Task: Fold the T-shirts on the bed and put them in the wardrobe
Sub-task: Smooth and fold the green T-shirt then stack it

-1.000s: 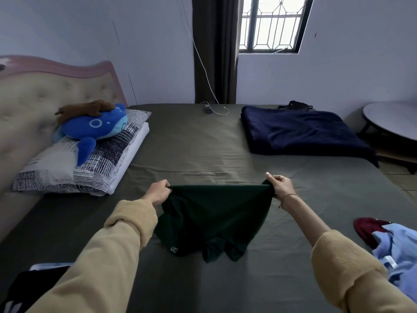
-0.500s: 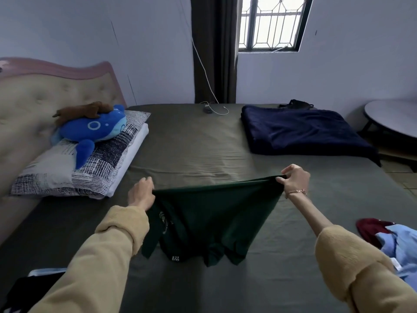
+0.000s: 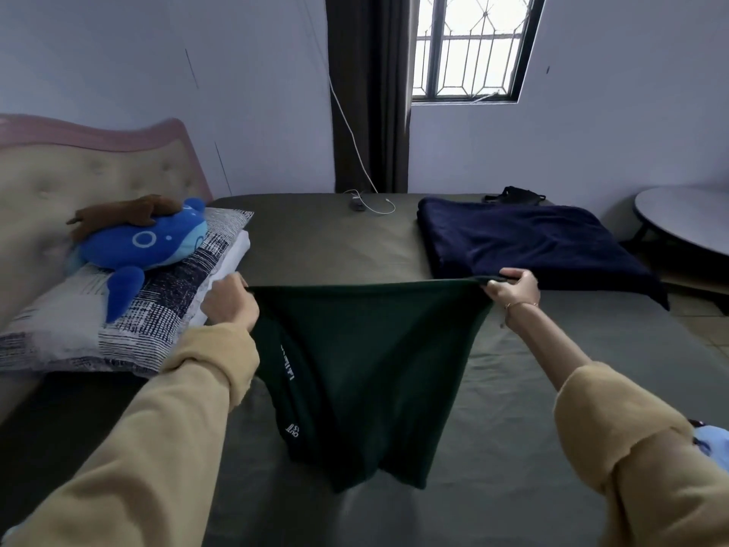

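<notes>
t-shirt (image 3: 367,373), dark green, hangs over the near middle of the bed (image 3: 323,246), with your left hand (image 3: 228,300) and right hand (image 3: 513,288) each clamped on a top corner. keep that edge taut and level as you lower it flat. compared with a second ago, your hands are wider apart and higher.

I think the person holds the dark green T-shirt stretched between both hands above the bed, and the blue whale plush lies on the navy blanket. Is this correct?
Not quite. In the head view the blue whale plush lies on the patterned pillow by the headboard, not on the navy blanket. The rest holds: left hand and right hand hold the dark green T-shirt stretched above the bed.
</notes>
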The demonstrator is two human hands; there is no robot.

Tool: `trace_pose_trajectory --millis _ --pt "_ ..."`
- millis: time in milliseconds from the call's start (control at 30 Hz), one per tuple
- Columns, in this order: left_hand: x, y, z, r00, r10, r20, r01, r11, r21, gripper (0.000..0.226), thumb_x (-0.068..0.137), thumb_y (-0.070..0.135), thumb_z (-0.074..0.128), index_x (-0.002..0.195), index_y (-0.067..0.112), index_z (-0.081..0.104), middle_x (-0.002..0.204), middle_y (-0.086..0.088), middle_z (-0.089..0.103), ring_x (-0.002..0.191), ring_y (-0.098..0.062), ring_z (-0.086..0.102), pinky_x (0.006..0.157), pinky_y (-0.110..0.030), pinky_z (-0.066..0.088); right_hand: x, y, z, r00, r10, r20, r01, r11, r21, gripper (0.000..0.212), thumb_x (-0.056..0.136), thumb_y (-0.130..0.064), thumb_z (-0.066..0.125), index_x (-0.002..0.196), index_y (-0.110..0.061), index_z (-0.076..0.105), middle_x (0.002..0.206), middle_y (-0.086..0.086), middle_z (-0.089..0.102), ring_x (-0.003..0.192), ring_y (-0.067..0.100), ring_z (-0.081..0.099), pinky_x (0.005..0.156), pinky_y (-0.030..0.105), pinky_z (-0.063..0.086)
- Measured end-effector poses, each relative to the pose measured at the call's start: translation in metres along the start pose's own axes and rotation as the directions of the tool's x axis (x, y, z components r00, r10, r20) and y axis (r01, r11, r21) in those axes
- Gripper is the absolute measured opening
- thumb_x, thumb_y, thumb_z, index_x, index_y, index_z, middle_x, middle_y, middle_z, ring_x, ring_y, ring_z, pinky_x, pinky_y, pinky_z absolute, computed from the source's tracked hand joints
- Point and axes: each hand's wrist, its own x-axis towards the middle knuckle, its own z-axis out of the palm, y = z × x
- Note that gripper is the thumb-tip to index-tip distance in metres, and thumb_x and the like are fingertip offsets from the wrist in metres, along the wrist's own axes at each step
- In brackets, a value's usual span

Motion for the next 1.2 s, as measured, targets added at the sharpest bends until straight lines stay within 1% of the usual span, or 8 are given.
trace_pose_trajectory --millis 167,300,533,700,767,867,1067,1200 --pt "0.034 0.049 -0.028 0.999 -0.019 -0.05 -0.005 0.9 -0.436 0.024 0.093 0.001 0.048 0.115 -0.007 0.055 0.121 -0.023 0.057 0.115 -0.035 0.051 0.093 -0.032 0.036 0.024 -0.061 -0.006 0.959 -0.254 -0.128 0.269 0.956 0.121 0.03 0.084 -0.003 0.062 0.114 -0.003 0.056 0.093 0.003 0.057 0.086 0.015 0.054 0.072 0.015 0.044" --pt "0.034 0.065 -0.037 0.978 0.123 -0.168 -0.198 0.804 -0.56 0.018 0.089 -0.004 0.052 0.107 -0.007 0.055 0.115 -0.024 0.057 0.11 -0.035 0.052 0.084 -0.023 0.034 0.025 -0.076 -0.017 0.919 -0.306 -0.25 0.363 0.904 0.226 0.019 0.085 -0.004 0.059 0.099 -0.016 0.054 0.095 0.005 0.058 0.086 0.015 0.055 0.083 0.027 0.047" --pt "-0.025 0.002 0.023 0.96 0.275 0.049 -0.244 0.911 -0.333 0.006 0.082 -0.004 0.057 0.087 0.0 0.059 0.093 -0.022 0.061 0.092 -0.035 0.057 0.079 -0.036 0.04 -0.006 0.019 -0.032 0.96 -0.111 -0.255 0.122 0.992 0.029 0.014 0.087 -0.003 0.054 0.095 -0.012 0.059 0.102 0.013 0.065 0.091 0.023 0.059 0.091 0.034 0.045" --pt "-0.091 -0.059 0.062 0.909 0.279 0.31 -0.256 0.96 -0.113 0.008 0.083 -0.002 0.058 0.087 0.005 0.062 0.098 -0.017 0.063 0.092 -0.033 0.058 0.072 -0.034 0.042 -0.04 0.114 -0.054 0.995 0.081 -0.05 -0.093 0.935 -0.341 0.028 0.085 0.003 0.049 0.098 -0.002 0.073 0.069 0.013 0.06 0.057 0.02 0.052 0.049 0.015 0.037" --pt "-0.122 -0.08 0.075 0.857 0.28 0.432 -0.315 0.949 0.011 0.013 0.086 0.0 0.055 0.09 0.009 0.063 0.1 -0.011 0.064 0.092 -0.031 0.059 0.069 -0.029 0.041 -0.056 0.15 -0.063 0.989 0.146 0.001 -0.13 0.878 -0.46 0.03 0.085 0.006 0.047 0.095 -0.001 0.074 0.066 0.015 0.062 0.055 0.015 0.059 0.054 0.011 0.044" --pt "-0.161 -0.104 0.089 0.778 0.302 0.552 -0.434 0.892 0.124 0.022 0.085 -0.001 0.054 0.094 0.014 0.067 0.101 -0.007 0.066 0.093 -0.028 0.06 0.07 -0.027 0.039 -0.079 0.19 -0.077 0.98 0.196 0.041 -0.135 0.8 -0.585 0.03 0.087 0.008 0.043 0.092 0.004 0.072 0.093 0.026 0.068 0.088 0.037 0.065 0.084 0.035 0.051" --pt "-0.241 -0.139 0.116 0.588 0.258 0.767 -0.675 0.679 0.289 0.03 0.081 -0.01 0.044 0.091 0.011 0.064 0.099 -0.011 0.065 0.096 -0.03 0.058 0.074 -0.032 0.039 -0.13 0.27 -0.105 0.929 0.37 0.008 -0.218 0.565 -0.796 0.021 0.089 0.0 0.05 0.105 0.007 0.062 0.11 0.028 0.06 0.095 0.041 0.061 0.072 0.04 0.054" --pt "-0.274 -0.165 0.136 0.519 0.24 0.82 -0.764 0.561 0.318 0.038 0.085 -0.01 0.043 0.105 0.015 0.063 0.112 -0.007 0.063 0.103 -0.025 0.06 0.083 -0.03 0.044 -0.157 0.302 -0.12 0.922 0.386 -0.001 -0.183 0.435 -0.882 0.026 0.09 0.0 0.048 0.113 0.007 0.058 0.119 0.028 0.055 0.109 0.042 0.056 0.086 0.041 0.047"
